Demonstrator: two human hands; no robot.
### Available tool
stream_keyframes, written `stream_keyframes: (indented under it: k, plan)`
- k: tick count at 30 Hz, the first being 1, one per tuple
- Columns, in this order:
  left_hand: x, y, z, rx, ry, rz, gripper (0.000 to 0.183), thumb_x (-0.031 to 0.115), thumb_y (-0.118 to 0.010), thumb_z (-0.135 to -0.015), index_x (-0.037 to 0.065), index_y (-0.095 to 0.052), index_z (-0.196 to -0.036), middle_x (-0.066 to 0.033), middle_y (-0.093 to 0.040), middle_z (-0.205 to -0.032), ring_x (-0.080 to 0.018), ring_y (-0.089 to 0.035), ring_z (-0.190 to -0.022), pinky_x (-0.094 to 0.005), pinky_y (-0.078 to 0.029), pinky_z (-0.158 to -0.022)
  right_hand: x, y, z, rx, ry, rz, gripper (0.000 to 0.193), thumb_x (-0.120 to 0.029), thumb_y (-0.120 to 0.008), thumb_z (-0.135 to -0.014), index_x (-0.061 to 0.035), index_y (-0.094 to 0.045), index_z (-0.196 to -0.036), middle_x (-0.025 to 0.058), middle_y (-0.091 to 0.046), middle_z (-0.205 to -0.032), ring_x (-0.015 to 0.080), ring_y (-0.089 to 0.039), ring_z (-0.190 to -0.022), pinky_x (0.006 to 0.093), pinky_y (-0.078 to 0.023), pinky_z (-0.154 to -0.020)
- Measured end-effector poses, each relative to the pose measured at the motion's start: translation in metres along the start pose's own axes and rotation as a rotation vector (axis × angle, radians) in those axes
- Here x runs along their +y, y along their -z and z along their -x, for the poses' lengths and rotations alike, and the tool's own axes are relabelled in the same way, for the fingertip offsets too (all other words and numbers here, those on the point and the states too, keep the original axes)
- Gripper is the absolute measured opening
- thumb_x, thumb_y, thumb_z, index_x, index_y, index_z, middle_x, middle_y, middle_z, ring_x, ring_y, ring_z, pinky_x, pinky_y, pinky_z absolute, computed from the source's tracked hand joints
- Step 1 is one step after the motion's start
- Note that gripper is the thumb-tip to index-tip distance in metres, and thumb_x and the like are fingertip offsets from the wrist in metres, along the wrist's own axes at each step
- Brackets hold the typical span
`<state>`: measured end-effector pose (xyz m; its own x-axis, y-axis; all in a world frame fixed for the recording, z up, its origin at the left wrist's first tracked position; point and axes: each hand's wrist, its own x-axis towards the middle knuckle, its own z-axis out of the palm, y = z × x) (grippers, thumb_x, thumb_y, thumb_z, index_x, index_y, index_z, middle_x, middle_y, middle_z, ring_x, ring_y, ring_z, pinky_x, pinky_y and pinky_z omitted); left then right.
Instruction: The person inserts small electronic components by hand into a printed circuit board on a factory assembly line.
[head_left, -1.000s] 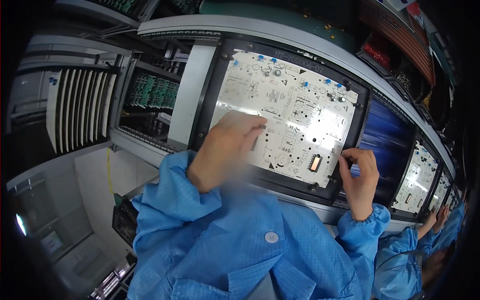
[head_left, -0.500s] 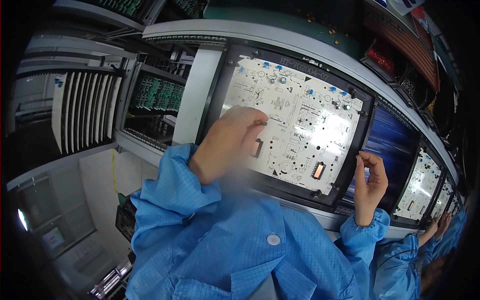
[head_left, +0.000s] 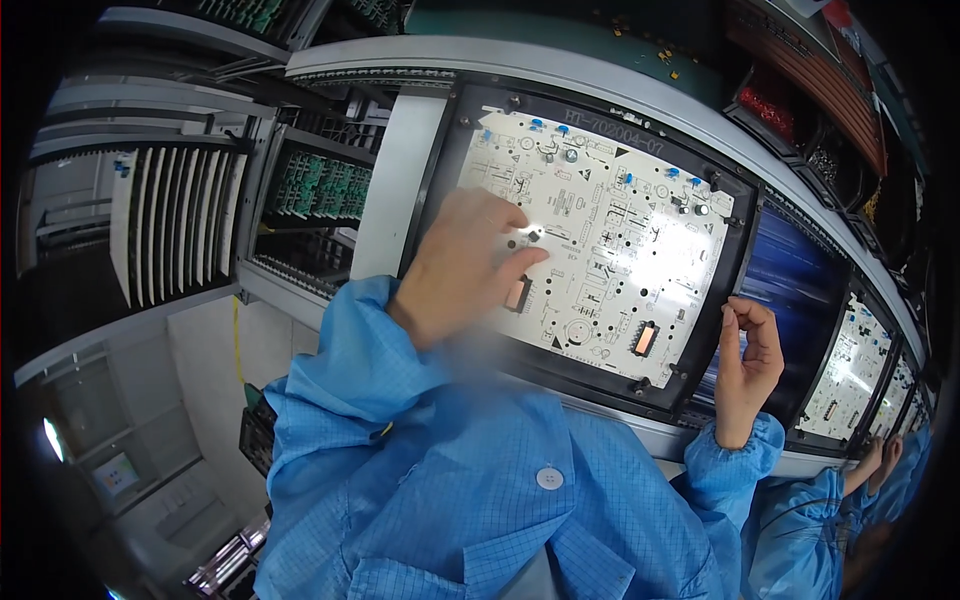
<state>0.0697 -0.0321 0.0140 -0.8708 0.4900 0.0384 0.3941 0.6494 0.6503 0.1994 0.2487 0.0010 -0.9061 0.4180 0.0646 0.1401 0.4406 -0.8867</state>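
A white circuit board (head_left: 610,285) lies in a black frame (head_left: 705,360) in front of me. My left hand (head_left: 460,260) is over its left half, thumb and forefinger apart. Between these two fingertips a small dark component (head_left: 534,237) sits at the board, apart from the fingers. My right hand (head_left: 750,365) is just off the frame's right edge, thumb and forefinger tips pressed together; whatever they may hold is too small to make out. Blue components (head_left: 563,131) and a transformer-like block with an orange top (head_left: 645,339) stand on the board.
Metal conveyor rails (head_left: 600,75) run past the frame. Further right lies another board (head_left: 845,365), with another person's hands (head_left: 880,465) beyond. Bins of small parts (head_left: 770,105) stand at the upper right. Racks with upright white boards (head_left: 185,225) and green boards (head_left: 320,183) are at left.
My left thumb and forefinger have parted from the small dark component, which now sits at the board. My right hand keeps its pinch, nearly still.
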Motion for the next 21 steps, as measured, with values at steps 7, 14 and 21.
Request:
stream_keyframes:
  k: [7,14,21]
  plan:
    - [-0.006,-0.009,0.001,0.019,-0.096,-0.015,0.017,0.002,-0.067,-0.081,0.001,-0.063,-0.098,-0.0117,-0.058,-0.097,-0.0297,-0.055,-0.092,-0.0349,-0.049,-0.080,0.000,0.002,0.001,-0.001,-0.015,-0.012,0.012,0.004,-0.060,-0.090,0.0020,-0.062,-0.101,0.0033,-0.056,-0.091,0.0086,-0.052,-0.080,0.0204,-0.042,-0.074]
    - [-0.004,-0.005,0.003,-0.008,-0.034,0.030,0.016,0.001,-0.068,-0.082,0.000,-0.063,-0.097,-0.0114,-0.058,-0.098,-0.0253,-0.057,-0.091,-0.0313,-0.052,-0.075,0.003,0.002,0.002,0.012,-0.022,-0.029,0.011,0.003,-0.059,-0.090,0.0023,-0.062,-0.101,0.0034,-0.057,-0.093,0.0085,-0.053,-0.081,0.0203,-0.042,-0.075]
    - [-0.010,0.000,-0.011,0.001,-0.150,0.009,0.014,0.002,-0.067,-0.082,0.000,-0.062,-0.096,-0.0115,-0.058,-0.096,-0.0274,-0.055,-0.090,-0.0328,-0.050,-0.077,0.008,0.004,0.001,0.062,-0.054,-0.094,0.011,0.002,-0.058,-0.093,0.0024,-0.061,-0.103,0.0042,-0.059,-0.097,0.0092,-0.055,-0.089,0.0210,-0.042,-0.082]
